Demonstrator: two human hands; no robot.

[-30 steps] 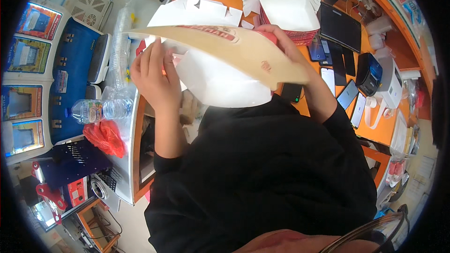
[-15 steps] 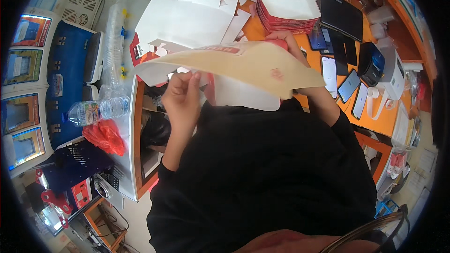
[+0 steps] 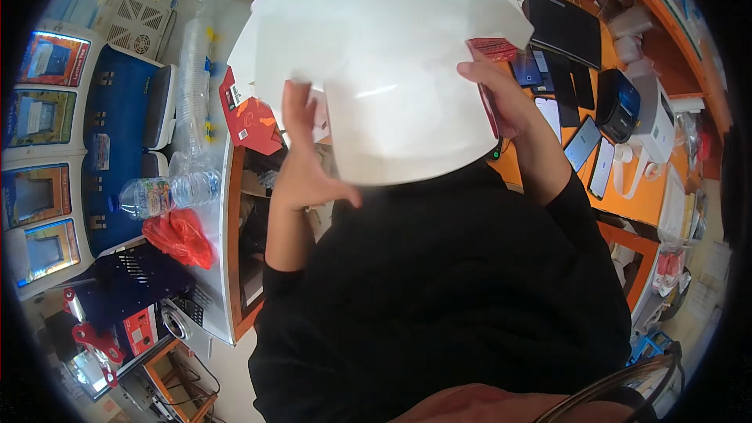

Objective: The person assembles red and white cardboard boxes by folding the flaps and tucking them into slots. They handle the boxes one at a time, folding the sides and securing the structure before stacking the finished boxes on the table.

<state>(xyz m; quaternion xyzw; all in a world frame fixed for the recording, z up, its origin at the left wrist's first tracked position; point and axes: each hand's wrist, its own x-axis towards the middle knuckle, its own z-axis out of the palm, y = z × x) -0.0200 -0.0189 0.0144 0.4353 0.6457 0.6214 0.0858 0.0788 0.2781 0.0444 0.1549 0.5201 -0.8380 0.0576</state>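
White card: raised at 12 o'clock in the view, pale face showing, lower edge curved, a dark red strip along its right side.
Right hand: at 2 o'clock, pinching the card's right edge, thumb on the pale face, fingers mostly hidden behind.
Left hand: at 10 o'clock, blurred and spread, thumb well away from the fingers, beside the card's left edge; whether the fingertips touch cannot be told.
Bottle: clear plastic, blue cap, on its side at 9 o'clock on a pale worktop; its contents cannot be made out.
Red bag: crumpled just below the bottle, between 8 and 9 o'clock; its inside is hidden.
Clear cups: what seem to be nested cups, in a long row at 10 o'clock.
Labels: the bottle wears a multicoloured band; the red cardboard at 10 o'clock bears orange shapes and small pale printed patches.
Phones: several on the orange worktop, between 2 and 3 o'clock, some screens lit, their text too small to read.
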